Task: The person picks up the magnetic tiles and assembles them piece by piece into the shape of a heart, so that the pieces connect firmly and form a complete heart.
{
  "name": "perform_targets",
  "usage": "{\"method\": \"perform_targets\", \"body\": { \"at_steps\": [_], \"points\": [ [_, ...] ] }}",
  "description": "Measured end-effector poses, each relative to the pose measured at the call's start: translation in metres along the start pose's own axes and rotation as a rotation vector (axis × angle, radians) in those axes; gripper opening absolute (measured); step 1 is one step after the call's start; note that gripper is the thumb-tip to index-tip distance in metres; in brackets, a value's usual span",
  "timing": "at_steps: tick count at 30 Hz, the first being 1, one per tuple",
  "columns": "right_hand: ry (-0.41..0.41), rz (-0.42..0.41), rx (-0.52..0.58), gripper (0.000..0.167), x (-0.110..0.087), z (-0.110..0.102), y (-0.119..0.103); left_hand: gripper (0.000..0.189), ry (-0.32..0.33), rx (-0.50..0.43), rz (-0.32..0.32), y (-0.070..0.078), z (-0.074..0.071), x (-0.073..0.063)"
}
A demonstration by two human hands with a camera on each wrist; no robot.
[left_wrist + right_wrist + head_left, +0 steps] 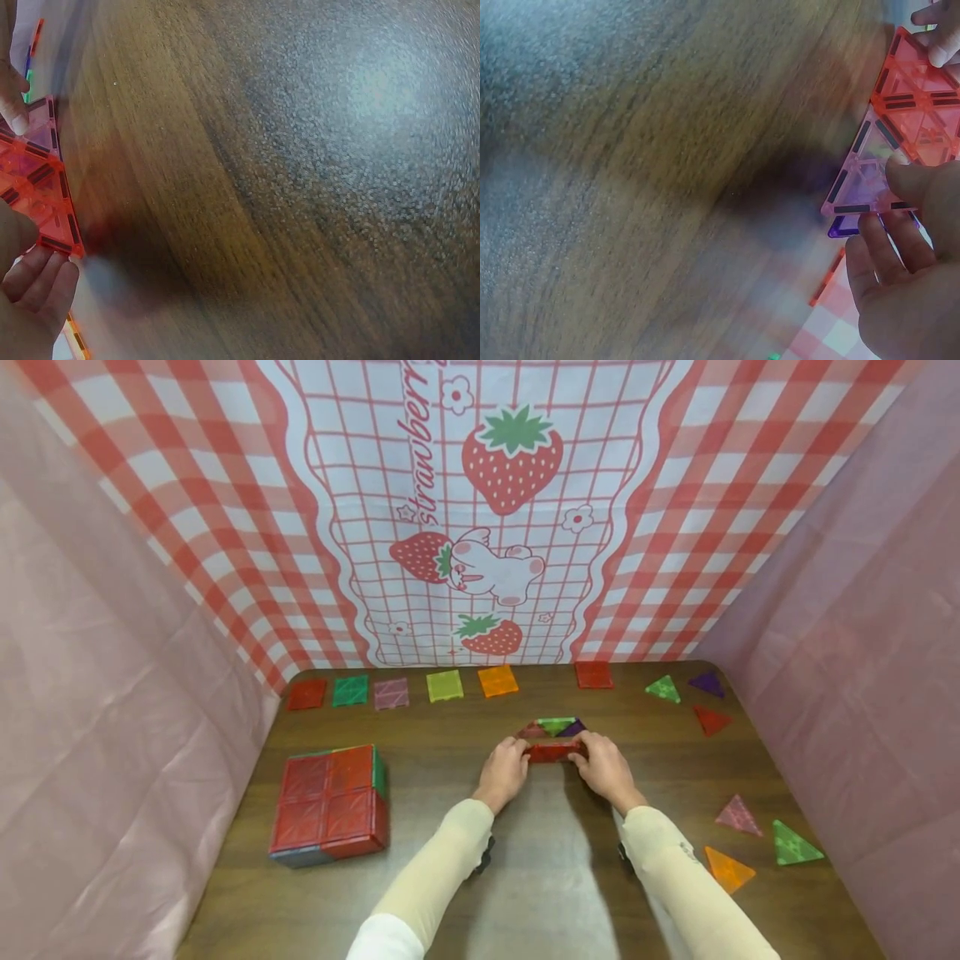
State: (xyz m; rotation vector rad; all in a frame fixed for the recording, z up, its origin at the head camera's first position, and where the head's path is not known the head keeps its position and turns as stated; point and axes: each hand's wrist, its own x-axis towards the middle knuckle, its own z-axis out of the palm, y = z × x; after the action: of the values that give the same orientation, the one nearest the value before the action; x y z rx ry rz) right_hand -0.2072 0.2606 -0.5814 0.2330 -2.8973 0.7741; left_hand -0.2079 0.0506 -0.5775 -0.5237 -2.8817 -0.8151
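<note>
Both hands are at the middle of the table, at either end of a strip of joined triangular magnetic tiles. At its left end my left hand (504,772) pinches a red triangular tile (58,229) between thumb and fingers. My right hand (606,768) pinches a pink triangular tile (859,176) at the other end, thumb on its near face and fingers behind. A purple tile edge (846,226) shows beneath the pink one. Just beyond the strip, a green triangular tile (557,725) stands between a red and a purple one (573,729); their lower parts are hidden.
A box built of red square tiles (303,814) stands on the left. Several square tiles, such as an orange one (498,681), line the back edge. Loose triangular tiles, among them an orange (727,870) and a green one (795,845), lie at right. Cloth walls surround the table.
</note>
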Motion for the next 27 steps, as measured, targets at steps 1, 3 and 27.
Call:
{"method": "perform_targets", "body": {
  "at_steps": [1,3,27],
  "points": [
    [0.000,0.002,0.001,0.019,0.000,0.000,0.000,0.014,0.002,0.003,0.003,0.000,0.000,0.000],
    [-0.002,-0.003,-0.001,0.020,0.000,0.000,0.000,0.014,-0.002,0.001,-0.002,0.000,0.001,0.000],
    [-0.033,0.088,-0.180,0.055,-0.009,-0.053,0.030,0.020,-0.026,-0.015,-0.046,-0.001,-0.002,-0.003]
  ]
}}
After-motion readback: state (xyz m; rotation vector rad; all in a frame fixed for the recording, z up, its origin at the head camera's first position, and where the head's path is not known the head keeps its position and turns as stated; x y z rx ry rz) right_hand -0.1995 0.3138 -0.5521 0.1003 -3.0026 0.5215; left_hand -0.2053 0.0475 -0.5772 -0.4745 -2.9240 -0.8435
